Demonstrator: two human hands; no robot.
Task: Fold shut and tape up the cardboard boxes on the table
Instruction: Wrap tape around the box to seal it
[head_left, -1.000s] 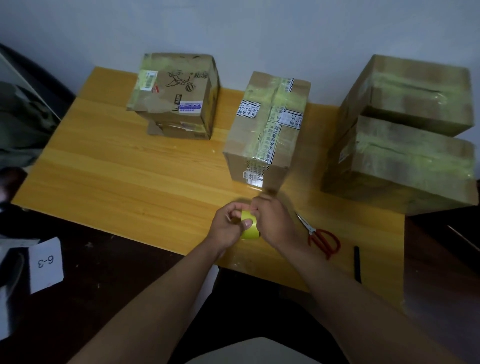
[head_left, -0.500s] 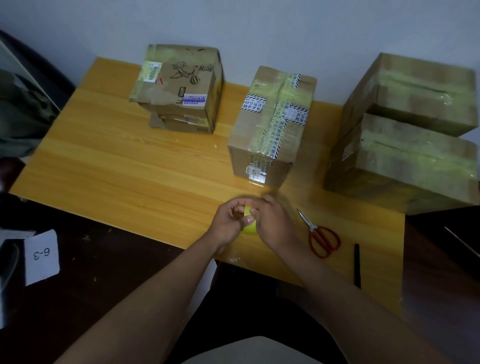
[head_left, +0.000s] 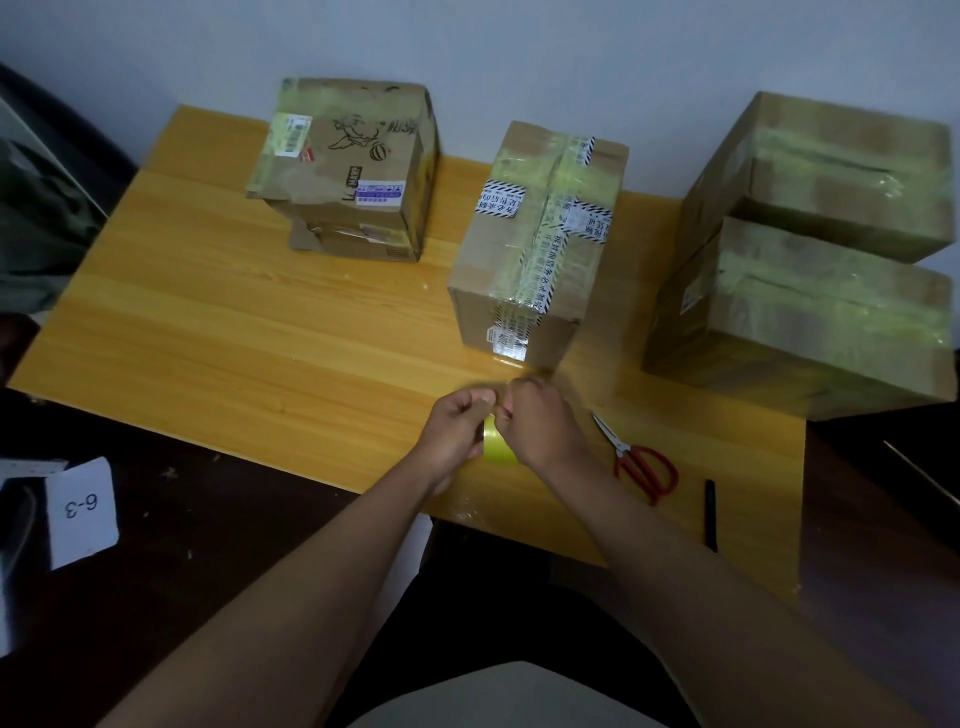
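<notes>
On the table (head_left: 208, 332), four boxes (head_left: 535, 249) sit taped shut.

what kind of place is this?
Probably a small home or office packing spot: taped cardboard boxes on a wooden table, red scissors, and tape roll held in both hands.

Four brown cardboard boxes are sitting closed on the yellow wooden table (head_left: 208, 332). Rear-left box with a printed cartoon and labels (head_left: 348, 166) is standing crumpled, yellowish tape across its top. Centre box with black-and-white striped printed tape (head_left: 540, 244) is lying taped along its top seam. At right, two larger boxes are lying stacked: upper (head_left: 831, 171) on lower (head_left: 800, 317), both taped. A small roll of yellow-green tape (head_left: 497, 448) is sitting between both hands, near the table's front edge.
</notes>
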